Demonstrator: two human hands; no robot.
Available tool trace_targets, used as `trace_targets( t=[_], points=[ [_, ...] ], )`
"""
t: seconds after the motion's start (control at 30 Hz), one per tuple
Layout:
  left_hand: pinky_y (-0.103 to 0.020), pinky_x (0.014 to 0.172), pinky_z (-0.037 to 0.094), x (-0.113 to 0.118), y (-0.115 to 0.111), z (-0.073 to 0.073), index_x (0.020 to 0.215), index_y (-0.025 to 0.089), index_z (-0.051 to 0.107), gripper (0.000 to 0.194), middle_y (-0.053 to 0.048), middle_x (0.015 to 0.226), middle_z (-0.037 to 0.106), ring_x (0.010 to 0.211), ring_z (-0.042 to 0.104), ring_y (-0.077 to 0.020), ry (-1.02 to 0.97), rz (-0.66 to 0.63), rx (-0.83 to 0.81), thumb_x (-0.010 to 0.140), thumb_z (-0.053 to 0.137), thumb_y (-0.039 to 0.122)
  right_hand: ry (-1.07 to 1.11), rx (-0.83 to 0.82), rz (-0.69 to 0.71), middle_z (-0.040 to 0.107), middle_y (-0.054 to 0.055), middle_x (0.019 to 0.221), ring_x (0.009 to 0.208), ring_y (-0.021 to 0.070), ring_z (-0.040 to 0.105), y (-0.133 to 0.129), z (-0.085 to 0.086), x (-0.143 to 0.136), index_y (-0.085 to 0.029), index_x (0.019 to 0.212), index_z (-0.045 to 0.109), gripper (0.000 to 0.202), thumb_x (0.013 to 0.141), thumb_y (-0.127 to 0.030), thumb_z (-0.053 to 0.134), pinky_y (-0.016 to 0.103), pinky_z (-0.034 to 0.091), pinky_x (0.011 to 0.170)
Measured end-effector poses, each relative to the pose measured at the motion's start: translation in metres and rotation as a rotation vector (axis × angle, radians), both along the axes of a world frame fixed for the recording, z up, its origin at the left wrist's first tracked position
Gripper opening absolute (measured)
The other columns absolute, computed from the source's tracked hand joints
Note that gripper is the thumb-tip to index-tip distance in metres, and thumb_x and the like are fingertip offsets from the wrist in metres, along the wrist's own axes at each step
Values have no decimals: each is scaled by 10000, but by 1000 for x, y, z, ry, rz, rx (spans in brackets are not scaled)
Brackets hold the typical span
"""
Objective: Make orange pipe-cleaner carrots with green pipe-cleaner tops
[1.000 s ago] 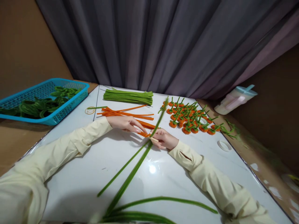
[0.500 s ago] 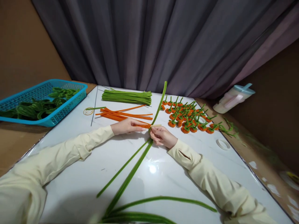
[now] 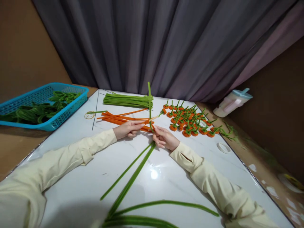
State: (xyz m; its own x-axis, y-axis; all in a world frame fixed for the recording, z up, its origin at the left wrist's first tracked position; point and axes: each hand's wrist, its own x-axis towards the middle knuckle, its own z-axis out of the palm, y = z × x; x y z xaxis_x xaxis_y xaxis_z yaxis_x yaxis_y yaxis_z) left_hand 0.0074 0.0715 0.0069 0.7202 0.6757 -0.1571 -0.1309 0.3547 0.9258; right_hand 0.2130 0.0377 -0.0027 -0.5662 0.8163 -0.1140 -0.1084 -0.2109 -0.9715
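Note:
Near the middle of the table, my left hand (image 3: 129,129) pinches a thin pale stick (image 3: 155,117) wound with orange fuzzy stem at its near part. My right hand (image 3: 165,138) is closed at the lower end of a green fuzzy stem (image 3: 149,95), which stands up and crosses the stick. Behind my left hand lie loose orange stems (image 3: 114,118), with a bundle of green stems (image 3: 128,100) farther back. Small orange pumpkin shapes with green stalks (image 3: 186,133) cover the table to the right. Long green stems (image 3: 133,182) lie in front of my hands.
A blue basket (image 3: 68,113) with green fuzzy pieces stands at the left. A lidded cup (image 3: 229,104) is at the back right. A white tape roll (image 3: 223,148) lies near the right edge, and a thin band (image 3: 89,115) lies left of the orange stems.
The upright green stem has swung left, and the pale stick now slants up toward the right. My left hand has turned slightly. The head view has shifted a little.

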Motion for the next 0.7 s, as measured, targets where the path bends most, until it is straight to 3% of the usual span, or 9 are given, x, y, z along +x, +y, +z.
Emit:
trace_targets(
  t=[0.17,0.33,0.37,0.4,0.53,0.57,0.63,0.7],
  points=[
    [-125,318,63,-15,16,11,972,163,557,221,111,488,138,353,59,-11,-141,153,5,778,599,261,-217,85,-9,502,-60,443,261,18,262,6,4,11,-160,635,439,353,755,-483,514,165,292,272],
    [-118,303,61,-47,28,21,873,190,527,97,106,500,114,325,65,-17,-208,311,32,808,560,254,-450,132,-37,444,-59,309,216,54,280,2,29,48,-149,645,494,291,789,-402,511,176,185,256],
    [-118,302,67,-55,28,20,867,197,519,84,105,498,112,322,68,-19,-203,328,35,812,555,250,-521,175,-59,439,-61,305,234,56,307,-3,35,56,-147,654,505,245,797,-345,521,174,221,286],
    [-118,301,70,-62,26,19,855,202,511,72,105,496,109,319,67,-21,-193,340,35,816,549,249,-715,324,-80,406,-71,289,261,63,347,-10,40,62,-152,660,513,219,817,-304,497,173,280,339],
    [-128,304,90,-89,15,9,830,207,481,72,105,493,116,315,69,-25,-144,351,23,834,519,268,-1233,708,1,524,-11,444,414,108,498,-50,50,69,-130,965,582,252,879,-214,361,210,370,483],
    [-132,306,83,-94,13,6,847,210,479,74,105,494,116,315,68,-25,-133,355,18,835,518,272,-1324,745,3,566,15,510,461,124,530,-61,51,66,-124,1099,538,297,882,-225,363,215,375,493],
    [-138,311,59,-102,8,1,839,211,470,86,106,492,109,314,60,-27,-130,370,3,828,526,275,-1471,737,37,592,33,547,476,154,552,-86,55,60,-101,1336,296,502,875,-273,399,226,384,473],
    [-141,314,45,-106,6,-3,827,214,462,91,106,494,104,316,51,-28,-139,379,-13,826,528,277,-1481,767,59,639,72,654,542,189,594,-114,62,54,-113,1391,147,653,855,-344,440,259,433,497]
  ],
)
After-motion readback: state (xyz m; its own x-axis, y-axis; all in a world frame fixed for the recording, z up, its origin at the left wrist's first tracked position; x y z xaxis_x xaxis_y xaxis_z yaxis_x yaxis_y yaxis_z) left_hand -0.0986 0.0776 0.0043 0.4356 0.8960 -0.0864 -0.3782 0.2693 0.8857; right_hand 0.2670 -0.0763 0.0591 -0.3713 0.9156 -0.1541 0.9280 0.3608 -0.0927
